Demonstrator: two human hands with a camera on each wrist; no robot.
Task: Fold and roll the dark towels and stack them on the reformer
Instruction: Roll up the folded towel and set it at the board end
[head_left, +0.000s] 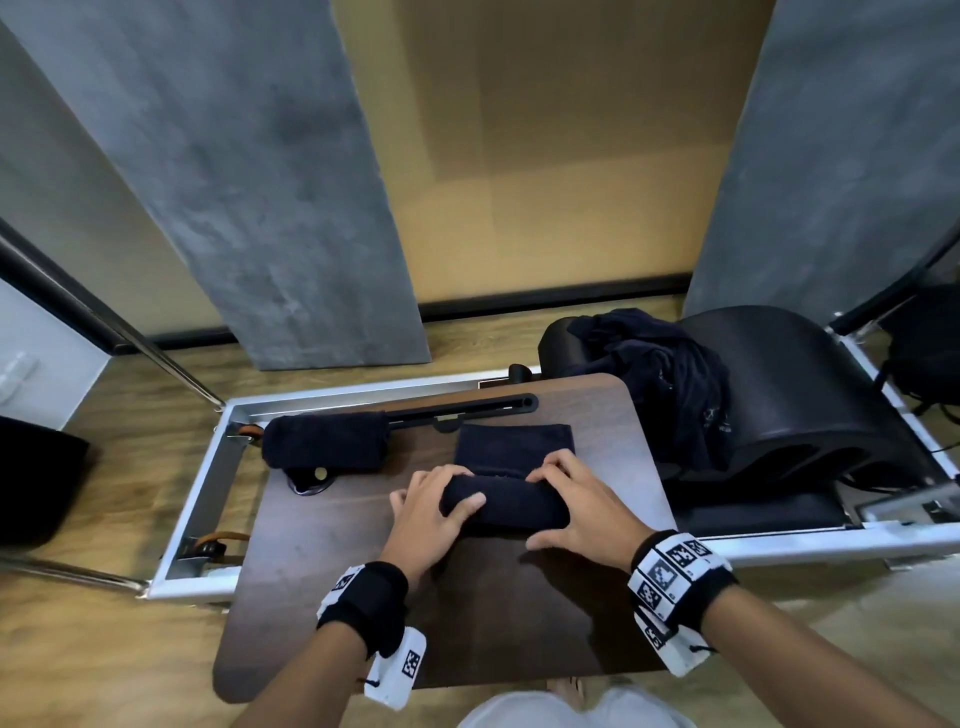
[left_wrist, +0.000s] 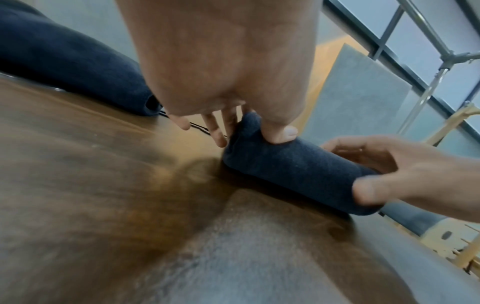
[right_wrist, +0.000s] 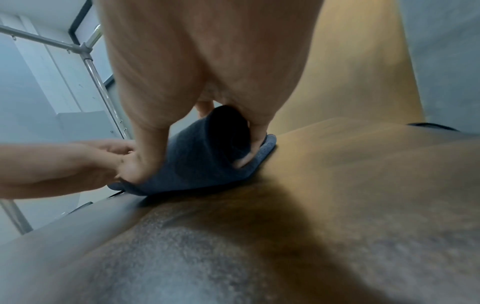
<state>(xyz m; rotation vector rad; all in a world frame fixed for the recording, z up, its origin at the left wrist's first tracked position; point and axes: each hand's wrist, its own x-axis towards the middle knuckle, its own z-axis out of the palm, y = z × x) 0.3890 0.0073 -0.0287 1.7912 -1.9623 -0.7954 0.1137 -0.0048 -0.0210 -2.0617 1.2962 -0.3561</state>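
Note:
A dark towel (head_left: 506, 501) lies half rolled on the brown tabletop (head_left: 337, 571), its flat unrolled part (head_left: 514, 441) stretching away from me. My left hand (head_left: 452, 488) grips the roll's left end, fingers curled over the top and thumb on the near side. My right hand (head_left: 558, 501) curls over the right end with its thumb low by the table. The left wrist view shows the roll (left_wrist: 293, 170) under my left thumb (left_wrist: 281, 133). In the right wrist view the coiled end (right_wrist: 207, 156) shows. A finished rolled towel (head_left: 324, 441) lies at the table's far left.
A heap of loose dark towels (head_left: 660, 374) lies on a black curved barrel (head_left: 789, 395) at the right. The table sits across the white reformer frame (head_left: 208, 467). Grey wall panels and a metal pole (head_left: 156, 343) stand behind and to the left.

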